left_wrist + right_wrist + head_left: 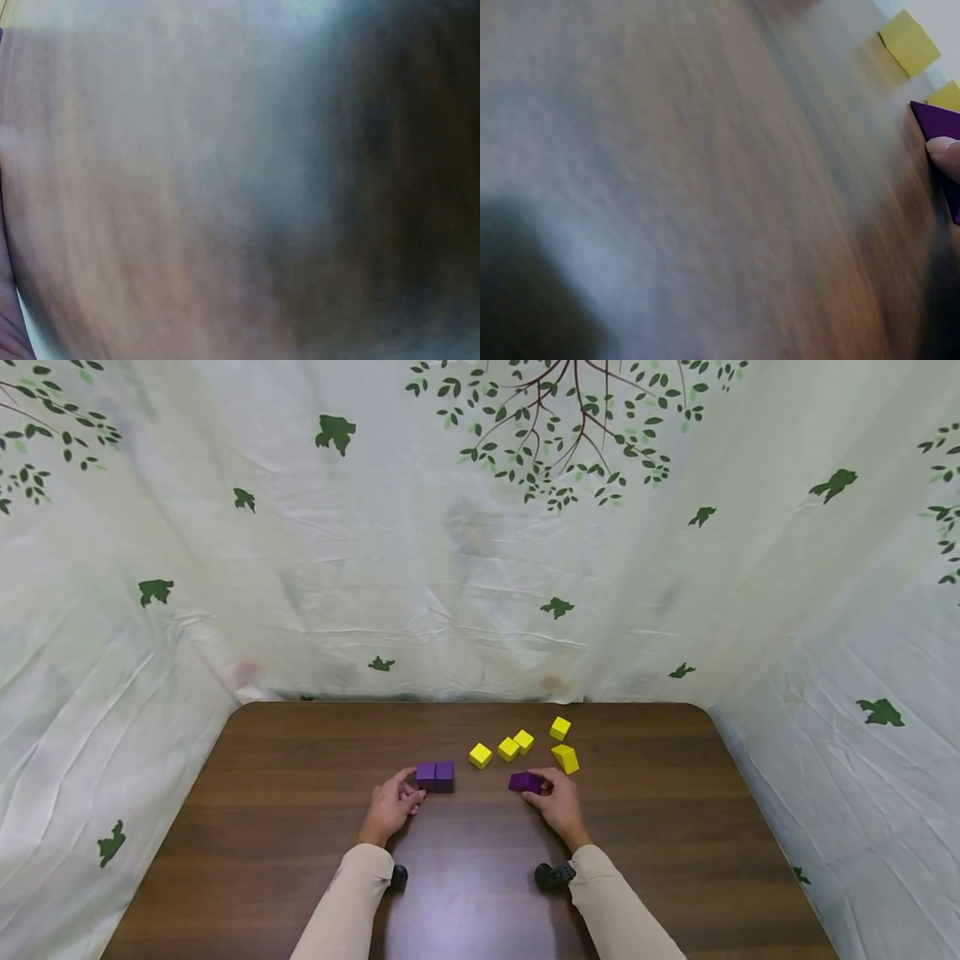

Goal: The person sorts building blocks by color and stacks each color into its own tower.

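right, both hands are over the brown table (pixel 277 835), working at purple blocks. the left hand (pixel 387 810) is partly curled, fingertips right at the left side of a pair of purple blocks (pixel 445 777) standing flush against each other; whether it grips them or just touches, i can't tell, and the left wrist view gives only blurred tabletop and a sliver of hand. over to the right hand (pixel 558 802), and here's a proper pinch: thumb in front, finger behind, gap closed down to the width of a darker purple piece (pixel 517 782), well apart from the pair. one block or two in there? can't say. the right wrist view catches the thumb on it at the frame's edge. beyond, five yellow blocks (pixel 480 756) are strewn: one alone nearest the pair, two just beside each other in the middle, two more behind the right hand, the nearer one tilted. pale sleeves (pixel 347 893), dark wrist devices (pixel 553 877), and a leaf-printed curtain (pixel 420 568) behind.
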Demonstrator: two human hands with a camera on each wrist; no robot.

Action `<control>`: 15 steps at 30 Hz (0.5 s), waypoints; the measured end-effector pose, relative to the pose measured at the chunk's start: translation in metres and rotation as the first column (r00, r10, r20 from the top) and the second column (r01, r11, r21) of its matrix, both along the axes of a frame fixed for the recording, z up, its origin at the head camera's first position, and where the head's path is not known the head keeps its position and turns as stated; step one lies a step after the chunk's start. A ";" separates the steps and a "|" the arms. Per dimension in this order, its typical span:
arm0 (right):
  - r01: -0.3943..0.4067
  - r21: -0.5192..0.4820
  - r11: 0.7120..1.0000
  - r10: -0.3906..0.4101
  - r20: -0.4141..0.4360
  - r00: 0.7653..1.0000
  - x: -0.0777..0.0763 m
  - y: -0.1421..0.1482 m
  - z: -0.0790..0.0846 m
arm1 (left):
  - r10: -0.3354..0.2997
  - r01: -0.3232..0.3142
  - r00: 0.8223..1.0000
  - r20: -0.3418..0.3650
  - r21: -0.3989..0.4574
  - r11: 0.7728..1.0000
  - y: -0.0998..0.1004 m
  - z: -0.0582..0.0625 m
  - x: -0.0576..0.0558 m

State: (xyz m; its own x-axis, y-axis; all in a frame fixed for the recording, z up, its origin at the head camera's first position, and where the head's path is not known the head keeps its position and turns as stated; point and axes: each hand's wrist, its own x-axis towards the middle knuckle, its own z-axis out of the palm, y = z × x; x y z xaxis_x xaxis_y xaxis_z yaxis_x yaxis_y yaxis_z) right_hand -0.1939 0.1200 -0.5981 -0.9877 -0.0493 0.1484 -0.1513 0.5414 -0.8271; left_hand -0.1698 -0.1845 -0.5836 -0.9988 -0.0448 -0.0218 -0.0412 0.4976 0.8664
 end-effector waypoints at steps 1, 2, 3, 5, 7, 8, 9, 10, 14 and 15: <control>0.000 -0.001 1.000 0.000 0.002 1.000 0.001 -0.001 0.000 | 0.000 0.000 1.000 0.001 0.000 1.000 0.000 0.000 0.000; 0.000 -0.002 1.000 0.000 0.003 1.000 0.002 -0.003 0.000 | 0.000 0.000 1.000 0.001 0.001 1.000 0.000 0.000 0.000; -0.002 0.000 1.000 0.002 0.000 1.000 0.002 -0.004 0.000 | -0.001 0.001 1.000 0.002 -0.002 1.000 0.000 0.000 0.000; -0.004 0.003 1.000 0.004 -0.002 1.000 0.003 -0.008 0.000 | -0.002 0.002 1.000 0.004 -0.006 1.000 0.000 -0.001 -0.001; -0.007 -0.005 1.000 0.007 -0.005 1.000 0.004 -0.011 0.001 | -0.005 0.005 1.000 0.003 -0.008 1.000 0.000 -0.002 -0.001; -0.011 -0.004 1.000 0.011 -0.010 1.000 0.005 -0.013 0.001 | -0.005 0.005 1.000 0.003 -0.007 1.000 0.000 -0.002 -0.001; -0.017 -0.004 1.000 0.016 -0.015 1.000 0.005 -0.015 0.001 | -0.005 0.005 1.000 0.004 -0.004 1.000 -0.001 -0.003 -0.002; -0.022 -0.009 1.000 0.021 -0.018 1.000 0.006 -0.018 0.002 | -0.004 0.004 1.000 0.002 0.001 1.000 -0.001 -0.003 -0.002; -0.043 -0.037 0.998 0.042 -0.025 0.999 0.008 -0.026 0.004 | -0.002 0.002 1.000 0.000 0.015 1.000 -0.001 -0.005 -0.003; -0.046 -0.045 0.998 0.045 -0.024 0.999 0.008 -0.028 0.004 | -0.002 0.002 1.000 -0.001 0.015 1.000 -0.001 -0.005 -0.003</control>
